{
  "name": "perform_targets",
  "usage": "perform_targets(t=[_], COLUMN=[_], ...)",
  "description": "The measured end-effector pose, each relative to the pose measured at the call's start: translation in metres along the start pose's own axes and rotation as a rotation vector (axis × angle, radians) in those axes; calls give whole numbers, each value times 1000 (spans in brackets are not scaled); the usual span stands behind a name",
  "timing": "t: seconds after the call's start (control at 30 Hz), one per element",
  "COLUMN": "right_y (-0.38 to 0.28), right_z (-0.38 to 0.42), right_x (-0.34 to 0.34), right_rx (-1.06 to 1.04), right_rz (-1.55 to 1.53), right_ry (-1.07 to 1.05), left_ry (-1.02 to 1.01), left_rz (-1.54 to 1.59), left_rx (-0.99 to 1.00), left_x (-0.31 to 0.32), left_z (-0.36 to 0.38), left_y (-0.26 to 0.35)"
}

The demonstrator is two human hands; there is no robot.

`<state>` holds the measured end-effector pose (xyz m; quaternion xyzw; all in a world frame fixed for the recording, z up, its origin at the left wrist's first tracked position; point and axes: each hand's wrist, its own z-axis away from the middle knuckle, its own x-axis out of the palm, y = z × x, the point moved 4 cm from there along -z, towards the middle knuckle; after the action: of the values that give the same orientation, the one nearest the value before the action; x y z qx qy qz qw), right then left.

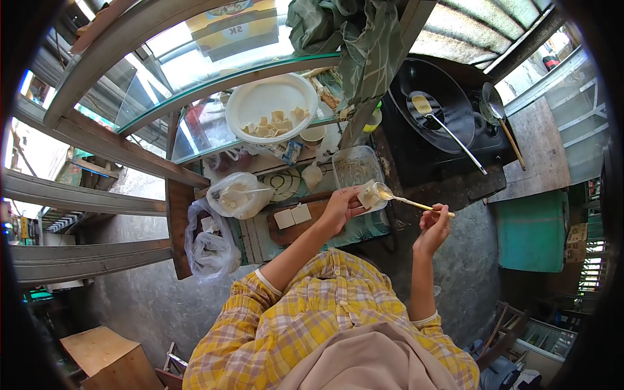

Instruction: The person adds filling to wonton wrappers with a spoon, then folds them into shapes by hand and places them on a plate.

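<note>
My left hand [340,209] is closed on a pale piece of tofu [368,194], held above the work table's front. My right hand [431,232] pinches the end of a spoon [416,203]. The bowl of the spoon, coated in something pale and wet, is at the right side of the tofu piece; whether they touch is hard to tell. Two white tofu blocks [292,216] lie on a brown cutting board [316,213] left of my left hand. A clear plastic container [357,168] sits just beyond the hands.
A white plate [258,97] with several pale pieces rests on a glass shelf. Filled plastic bags [239,195] stand at the left. To the right, a black wok [434,97] with a spatula [455,140] sits on the stove. A wooden frame post [364,120] rises between shelf and stove.
</note>
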<state>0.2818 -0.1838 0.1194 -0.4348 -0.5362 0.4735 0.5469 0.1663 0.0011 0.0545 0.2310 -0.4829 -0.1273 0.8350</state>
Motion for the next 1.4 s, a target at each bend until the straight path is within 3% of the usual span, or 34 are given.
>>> perform_targets(t=[0.27,0.67,1.4], right_y=[7,-23,-35], right_z=[-2,14,12], right_x=[-5,12,10], right_rx=[86,-350,-351], right_rz=[-80,181,142], right_ry=[31,-107,-89], left_ry=[-13,-19,-13], left_rz=[4,22,2], left_rx=[-18,-35,-23], left_x=[3,2,-5], left_z=[0,1,-2], left_y=[1,-2,-7])
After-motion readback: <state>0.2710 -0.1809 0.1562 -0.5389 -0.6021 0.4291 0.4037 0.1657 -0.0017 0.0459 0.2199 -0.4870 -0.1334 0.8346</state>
